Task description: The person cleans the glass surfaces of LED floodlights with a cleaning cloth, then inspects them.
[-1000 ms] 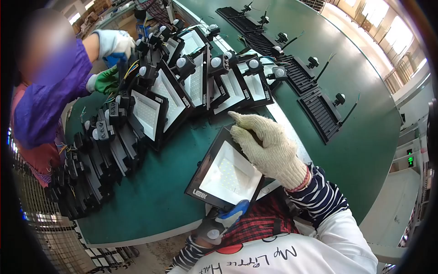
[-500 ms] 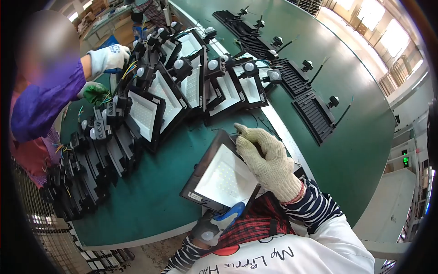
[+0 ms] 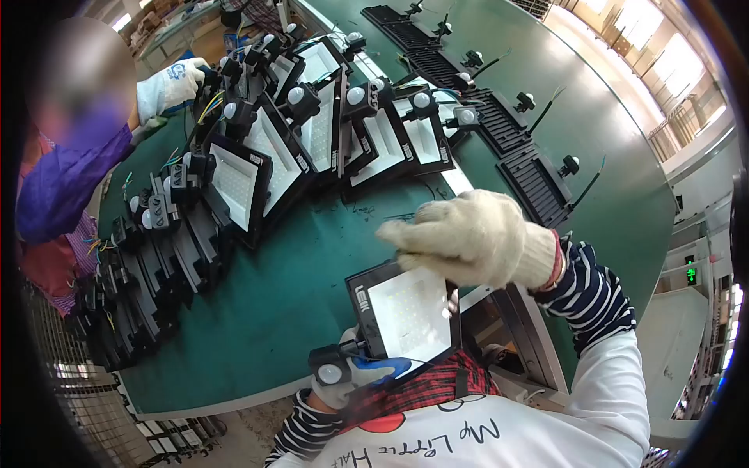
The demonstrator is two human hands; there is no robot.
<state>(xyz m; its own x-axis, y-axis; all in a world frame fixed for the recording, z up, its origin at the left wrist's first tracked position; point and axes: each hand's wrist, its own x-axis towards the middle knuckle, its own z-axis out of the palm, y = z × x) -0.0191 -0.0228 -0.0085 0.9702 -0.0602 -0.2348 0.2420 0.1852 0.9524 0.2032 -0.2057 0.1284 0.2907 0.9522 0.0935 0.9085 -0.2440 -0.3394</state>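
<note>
My left hand (image 3: 337,392), in a grey-white and blue glove, is closed around the lower left edge of a black-framed LED floodlight (image 3: 413,316). The lamp's white face is turned up toward me. A black motion sensor (image 3: 331,373) with a white dome sticks out beside that hand. Above the lamp's far edge is my right hand (image 3: 468,238) in a cream knitted glove. Its fingers are bunched together and point left; whether something small is between them cannot be made out. The right hand covers part of the lamp's upper rim.
Several floodlights (image 3: 238,183) with sensors lean together on the green table (image 3: 289,327). More black lamps (image 3: 168,257) stand in a row at left. Finned lamps (image 3: 534,187) lie face down beyond a metal strip. Across the table, a co-worker's gloved hand (image 3: 172,86) reaches among wires.
The floodlight has turned and moved down and right, closer to my body. My right hand has lifted from its corner and now points left above it. The co-worker's hands have shifted.
</note>
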